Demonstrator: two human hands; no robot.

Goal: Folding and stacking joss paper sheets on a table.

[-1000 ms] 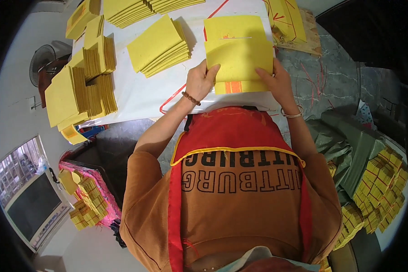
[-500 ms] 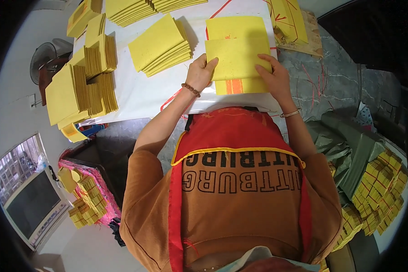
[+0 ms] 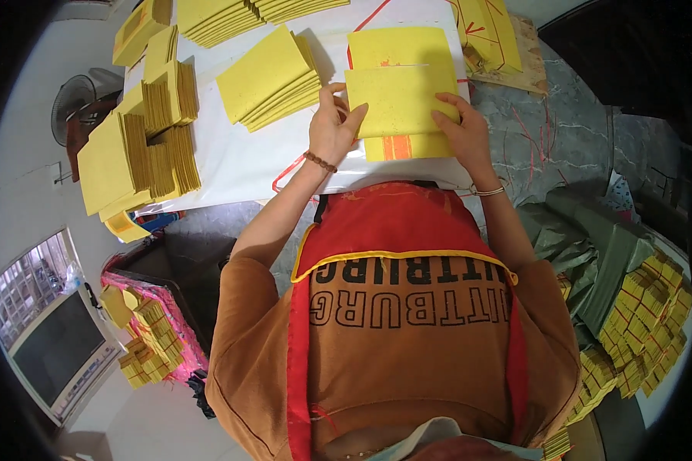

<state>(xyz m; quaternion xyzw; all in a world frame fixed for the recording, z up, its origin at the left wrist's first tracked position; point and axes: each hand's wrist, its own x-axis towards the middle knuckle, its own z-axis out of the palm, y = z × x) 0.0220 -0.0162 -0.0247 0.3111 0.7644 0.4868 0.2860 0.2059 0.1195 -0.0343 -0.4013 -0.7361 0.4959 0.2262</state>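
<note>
A yellow paper sheet point(image 3: 404, 100) lies in front of me, over yellow paper point(image 3: 396, 48) with an orange band along its near part. My left hand point(image 3: 334, 131) is at the left edge of the upper sheet, thumb over it and fingers curled beside the edge. At the right edge, my right hand point(image 3: 463, 132) pinches the same sheet, its thumb and forefinger on top. Left of my hands sits a fanned pile of folded yellow paper point(image 3: 269, 77).
The table point(image 3: 231, 165) has a white cover. Stacks of folded yellow paper point(image 3: 115, 165) line its left side, with more stacks point(image 3: 215, 19) at the far edge. A tied yellow bundle point(image 3: 492, 34) lies beyond the right corner. Bundles point(image 3: 642, 323) are heaped at right, near a green plastic sheet point(image 3: 607, 253).
My left hand has shifted slightly left, its fingers a little looser. The upper sheet's left edge has moved slightly left too. My right hand stays nearly in place.
</note>
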